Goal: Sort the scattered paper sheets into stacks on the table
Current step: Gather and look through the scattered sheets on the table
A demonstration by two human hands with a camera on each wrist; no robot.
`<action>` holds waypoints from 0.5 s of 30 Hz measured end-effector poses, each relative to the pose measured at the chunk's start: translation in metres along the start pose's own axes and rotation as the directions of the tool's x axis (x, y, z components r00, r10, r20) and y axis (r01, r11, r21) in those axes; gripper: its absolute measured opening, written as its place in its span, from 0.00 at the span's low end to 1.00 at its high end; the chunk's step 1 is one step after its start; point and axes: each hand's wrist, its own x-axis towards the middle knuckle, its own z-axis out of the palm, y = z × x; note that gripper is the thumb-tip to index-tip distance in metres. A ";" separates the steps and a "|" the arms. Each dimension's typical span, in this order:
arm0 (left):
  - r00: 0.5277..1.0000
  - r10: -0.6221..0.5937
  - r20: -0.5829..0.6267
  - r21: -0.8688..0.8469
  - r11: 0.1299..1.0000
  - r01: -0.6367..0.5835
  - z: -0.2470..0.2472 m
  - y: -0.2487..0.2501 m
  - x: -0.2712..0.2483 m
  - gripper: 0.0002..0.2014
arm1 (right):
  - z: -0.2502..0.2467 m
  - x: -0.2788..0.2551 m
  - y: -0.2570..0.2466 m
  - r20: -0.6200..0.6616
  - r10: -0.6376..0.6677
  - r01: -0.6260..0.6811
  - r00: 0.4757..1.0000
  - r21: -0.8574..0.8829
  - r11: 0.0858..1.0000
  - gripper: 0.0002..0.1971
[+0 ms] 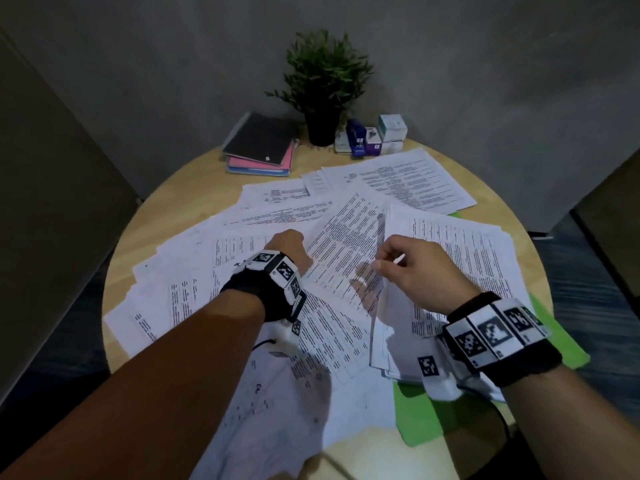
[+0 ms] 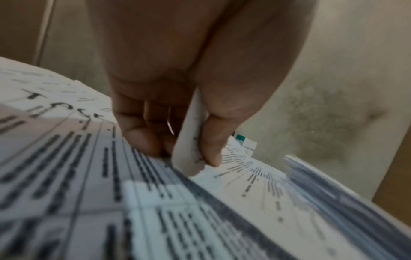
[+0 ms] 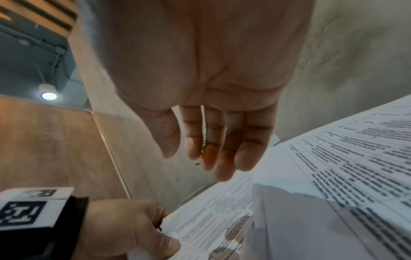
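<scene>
Pinched between thumb and curled fingers, the left hand [image 1: 289, 249] holds the left edge of a lifted printed sheet [image 1: 346, 244], seemingly to free it from the scatter. Just beside it the right hand [image 1: 419, 268] hovers with fingers relaxed and holding nothing, probably ready to take the sheet. Loose paper sheets [image 1: 180, 285] overlap across the round table [image 1: 512, 216], unsorted, with a partial stack [image 1: 467, 258] toward its right edge over a green folder [image 1: 412, 410]. At the far edge stand notebooks [image 1: 259, 143] and a potted plant [image 1: 323, 91], out of the way.

Left hand [image 1: 289, 249] fingers [image 2: 144, 133] curled, pinching, right hand [image 1: 420, 268] lifted, fingers [image 3: 224, 146] loosely extended
</scene>
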 end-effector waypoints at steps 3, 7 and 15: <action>0.997 0.023 -0.078 -0.136 0.990 -0.034 -0.015 -0.006 -0.011 0.05 | 0.001 0.008 -0.001 -0.016 0.008 -0.008 1.000 0.023 1.000 0.06; 0.971 -0.007 -0.238 -0.345 0.936 -0.078 -0.052 -0.023 -0.039 0.15 | 0.001 0.015 -0.006 -0.055 0.029 -0.023 0.998 0.109 0.994 0.05; 0.916 -0.156 -0.370 -0.780 0.588 -0.215 -0.057 -0.046 -0.090 0.13 | 0.001 0.013 -0.019 -0.054 0.115 -0.077 0.992 0.468 0.880 0.12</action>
